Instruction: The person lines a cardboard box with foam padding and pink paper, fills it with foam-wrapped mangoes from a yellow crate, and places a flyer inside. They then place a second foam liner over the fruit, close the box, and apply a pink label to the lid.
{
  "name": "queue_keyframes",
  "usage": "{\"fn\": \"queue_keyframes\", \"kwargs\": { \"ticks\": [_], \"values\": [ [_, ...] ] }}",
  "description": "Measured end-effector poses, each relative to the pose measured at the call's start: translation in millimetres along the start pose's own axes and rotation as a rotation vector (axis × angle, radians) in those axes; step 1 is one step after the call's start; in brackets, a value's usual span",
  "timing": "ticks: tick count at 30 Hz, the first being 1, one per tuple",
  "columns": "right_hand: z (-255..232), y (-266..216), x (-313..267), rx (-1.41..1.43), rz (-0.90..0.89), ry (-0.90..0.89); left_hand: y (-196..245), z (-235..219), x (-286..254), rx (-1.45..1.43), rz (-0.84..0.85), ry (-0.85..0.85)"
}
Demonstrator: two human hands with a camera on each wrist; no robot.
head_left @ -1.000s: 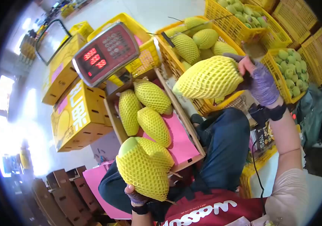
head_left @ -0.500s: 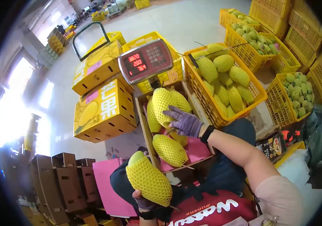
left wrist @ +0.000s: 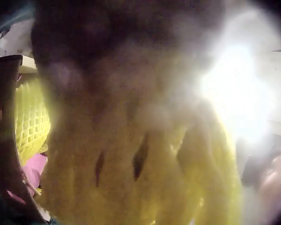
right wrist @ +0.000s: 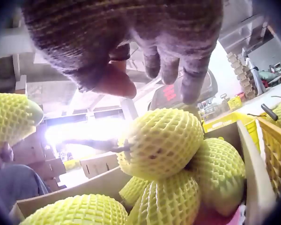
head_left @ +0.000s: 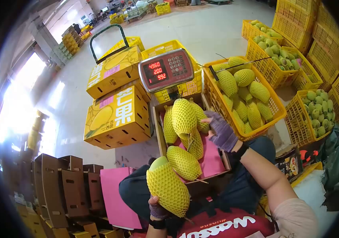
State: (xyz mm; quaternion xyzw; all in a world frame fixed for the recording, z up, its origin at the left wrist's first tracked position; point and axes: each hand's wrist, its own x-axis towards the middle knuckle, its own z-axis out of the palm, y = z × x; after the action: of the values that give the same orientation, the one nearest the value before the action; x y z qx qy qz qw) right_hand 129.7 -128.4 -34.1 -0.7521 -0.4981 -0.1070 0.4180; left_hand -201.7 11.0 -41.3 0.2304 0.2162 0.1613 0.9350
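Several mangoes in yellow foam nets lie in an open carton (head_left: 227,158) lined with pink paper; one netted mango (head_left: 184,117) rests on top of others near the scale. Just right of it hovers my gloved right hand (head_left: 222,131), fingers loosely extended, holding nothing. In the right wrist view that hand (right wrist: 131,42) is above the top mango (right wrist: 166,143), apart from it. My left hand (head_left: 158,208) grips the lower part of another netted mango (head_left: 167,188) outside the carton's near left corner. That mango fills much of the left wrist view, blurred.
A scale (head_left: 166,70) with lit red digits stands behind the carton. To the right is a yellow crate (head_left: 278,113) of netted mangoes, with more crates beyond. Stacked yellow boxes (head_left: 116,115) stand left; brown cartons (head_left: 71,190) and a pink sheet (head_left: 118,194) are nearer.
My right hand brought a netted mango from over the crate into the carton, let it go and drew back rightward. The scale's digits changed. My left hand still holds its mango.
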Motion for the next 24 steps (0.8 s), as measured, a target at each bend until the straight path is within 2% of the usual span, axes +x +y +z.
{"fn": "queue_keyframes", "kwargs": {
  "ticks": [1,3,5,8,10,11,15,17,19,21,23,24],
  "values": [
    [-3,-1,1,0.003,0.002,-0.001,0,0,1,0.016,-0.001,0.009],
    [-12,-4,1,0.108,0.127,0.074,-1,0,2,0.023,-0.022,0.02],
    [-12,-1,1,0.062,0.085,0.105,-2,0,5,0.031,-0.045,0.027],
    [-4,5,3,0.114,0.145,0.084,-5,3,9,0.023,-0.06,0.034],
    [16,10,9,0.266,0.431,0.064,-6,12,13,0.057,-0.057,-0.014],
    [23,10,13,0.266,0.438,0.062,-8,11,13,0.057,-0.063,-0.01],
    [53,21,45,0.131,0.32,0.167,-11,11,17,0.088,-0.065,0.011],
    [69,15,66,-0.029,0.449,0.179,-12,11,18,0.096,-0.074,0.012],
    [84,14,91,0.059,0.803,-0.154,-13,10,25,0.09,-0.106,0.021],
    [86,1,107,0.029,1.03,-0.486,-17,15,31,0.157,-0.075,-0.005],
    [107,27,94,0.135,0.976,-0.456,-27,-21,35,0.1,-0.108,0.042],
    [108,32,92,0.129,0.945,-0.415,-28,-15,36,0.074,-0.138,-0.016]
  ]
}}
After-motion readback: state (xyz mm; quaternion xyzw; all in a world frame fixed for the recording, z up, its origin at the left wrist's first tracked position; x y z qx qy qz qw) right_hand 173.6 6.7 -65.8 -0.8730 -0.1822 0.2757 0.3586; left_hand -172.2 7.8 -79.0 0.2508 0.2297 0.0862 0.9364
